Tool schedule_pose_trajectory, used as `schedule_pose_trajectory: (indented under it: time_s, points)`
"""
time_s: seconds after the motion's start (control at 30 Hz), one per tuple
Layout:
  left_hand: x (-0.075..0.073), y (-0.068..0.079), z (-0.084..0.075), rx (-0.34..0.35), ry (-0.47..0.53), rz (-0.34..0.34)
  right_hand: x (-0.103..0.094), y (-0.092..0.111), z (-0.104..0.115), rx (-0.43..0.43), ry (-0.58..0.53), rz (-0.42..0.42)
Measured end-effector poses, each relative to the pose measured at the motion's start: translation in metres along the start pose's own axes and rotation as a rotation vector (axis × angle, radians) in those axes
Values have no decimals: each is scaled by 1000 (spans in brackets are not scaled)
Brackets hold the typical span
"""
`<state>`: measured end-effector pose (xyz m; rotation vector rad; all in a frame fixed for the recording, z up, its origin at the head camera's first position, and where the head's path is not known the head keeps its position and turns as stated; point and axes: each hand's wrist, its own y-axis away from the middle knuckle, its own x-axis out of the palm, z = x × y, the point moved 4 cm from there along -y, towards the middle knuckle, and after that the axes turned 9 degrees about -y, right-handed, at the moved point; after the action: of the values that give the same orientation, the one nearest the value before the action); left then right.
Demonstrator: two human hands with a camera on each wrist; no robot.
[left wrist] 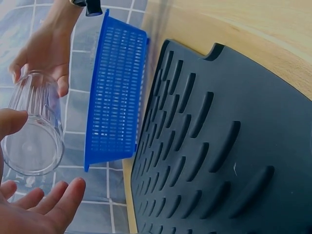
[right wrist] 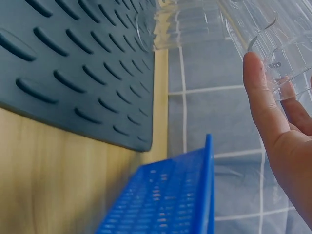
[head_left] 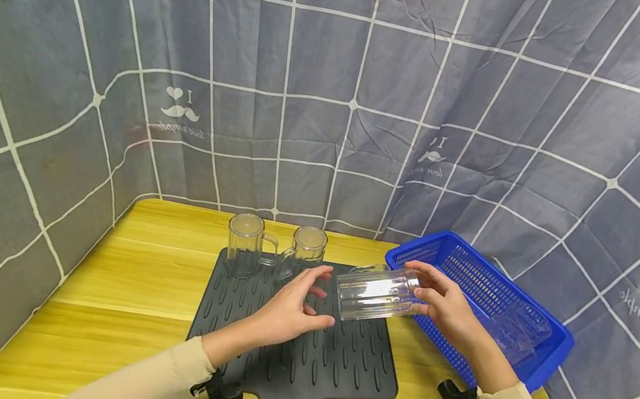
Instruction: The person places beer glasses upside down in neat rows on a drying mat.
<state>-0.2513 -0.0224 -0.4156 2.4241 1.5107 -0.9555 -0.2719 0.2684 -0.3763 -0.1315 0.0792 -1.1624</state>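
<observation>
In the head view my right hand (head_left: pixel 445 308) grips a clear glass mug (head_left: pixel 376 295) by its rim end. The mug lies nearly sideways in the air, its base toward my left hand. My left hand (head_left: pixel 294 309) reaches beside that base with fingers spread and thumb apart. In the left wrist view, its fingers (left wrist: pixel 66 204) stand around the mug's round base (left wrist: pixel 31 146) without closing on it. Two more glass mugs, one on the left (head_left: pixel 245 243) and one to its right (head_left: pixel 310 245), stand upside down at the back of a dark ridged drying mat (head_left: pixel 296 361).
A blue perforated basket (head_left: pixel 548 354) sits right of the mat, with clear glassware (head_left: pixel 514 332) inside. Both rest on a yellow wood-grain table (head_left: pixel 128 281). A grey checked curtain (head_left: pixel 319 123) hangs behind and along both sides.
</observation>
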Motion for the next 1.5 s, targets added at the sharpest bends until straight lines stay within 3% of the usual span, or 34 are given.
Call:
schedule_pose_trajectory:
  time_s: [0.27, 0.6, 1.17, 1.3, 1.5]
  points:
    - [4, -3, -1, 34, 38, -26, 8, 4, -12, 0, 32, -28]
    - [8, -8, -3, 51, 22, -46, 14, 4, -22, -56, -150, -26]
    - [5, -31, -11, 86, 148, -83, 5, 3, -31, 6, -357, 87]
    - [2, -37, -12, 101, 125, -98, 0, 3, -33, -22, -348, 87]
    - [-6, -44, -12, 83, 54, -132, -6, 8, -33, -71, -239, 39]
